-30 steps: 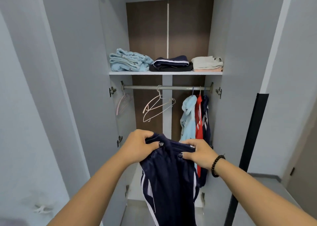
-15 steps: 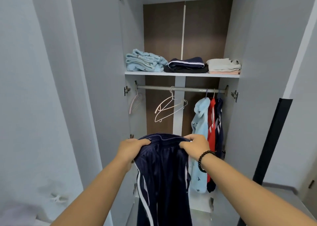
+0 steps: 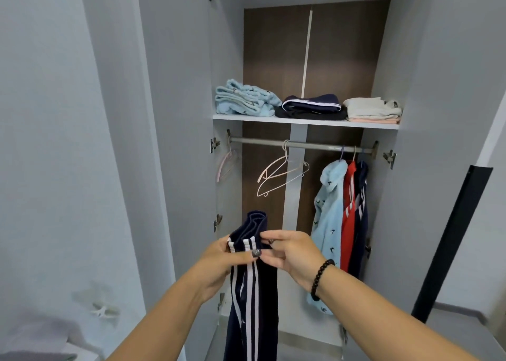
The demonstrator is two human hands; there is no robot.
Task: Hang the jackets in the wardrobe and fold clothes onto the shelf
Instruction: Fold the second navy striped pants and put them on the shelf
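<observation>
Navy track pants with white side stripes hang in front of the open wardrobe, folded lengthwise so the stripes face me. My left hand grips the waistband from the left, thumb across the stripes. My right hand pinches the same waistband from the right. The shelf above carries a light blue pile, a navy pile and a cream pile. On the rail, a light blue jacket, a red one and a navy one hang at the right.
Empty white hangers dangle at the rail's middle and a pink hanger at its left end. The wardrobe doors stand open on both sides. A black strip leans at the right. Grey fabric lies at the lower left.
My hands have come together, folding the pants in half lengthwise; the waistband now stands narrow with the white stripes outward. The view has shifted left, so the wardrobe sits further right.
</observation>
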